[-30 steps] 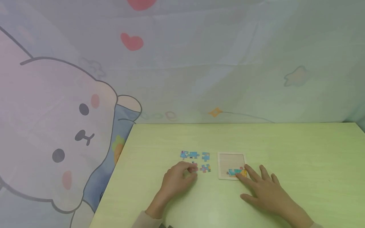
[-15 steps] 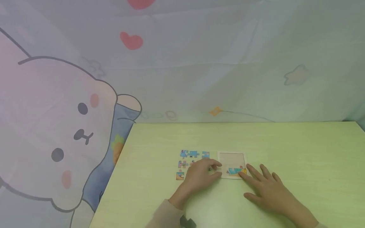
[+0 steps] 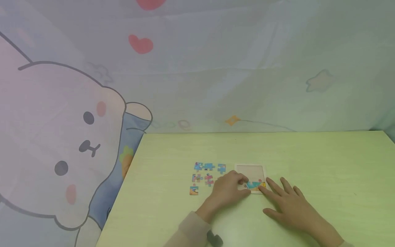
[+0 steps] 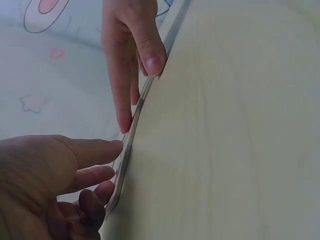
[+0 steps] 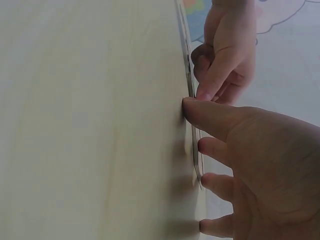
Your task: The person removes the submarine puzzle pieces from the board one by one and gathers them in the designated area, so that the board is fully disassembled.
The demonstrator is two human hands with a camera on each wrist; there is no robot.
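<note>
A small square wooden puzzle frame [image 3: 250, 166] lies on the table, with joined teal and orange jigsaw pieces [image 3: 253, 185] along its near side. My left hand [image 3: 228, 188] reaches over the frame's left side, index finger and thumb apart near these pieces; no loose piece shows between them. In the left wrist view the left thumb [image 4: 97, 151] is straight and the other fingers bend loosely. My right hand [image 3: 291, 207] lies at the frame's right side, fingers spread, index fingertip touching the pieces. In the right wrist view the right thumb [image 5: 212, 116] sits by the frame's edge.
Several loose jigsaw pieces lie left of the frame, among them a blue one [image 3: 221, 167], a pink one [image 3: 208, 179] and an orange one [image 3: 193, 190]. The left hand hides part of this group. A printed curtain [image 3: 197, 68] hangs behind the table [image 3: 333, 161].
My left hand has moved right, from the loose pieces to the frame's left side, uncovering pieces at the left. The right hand has shifted only slightly and stays at the frame.
</note>
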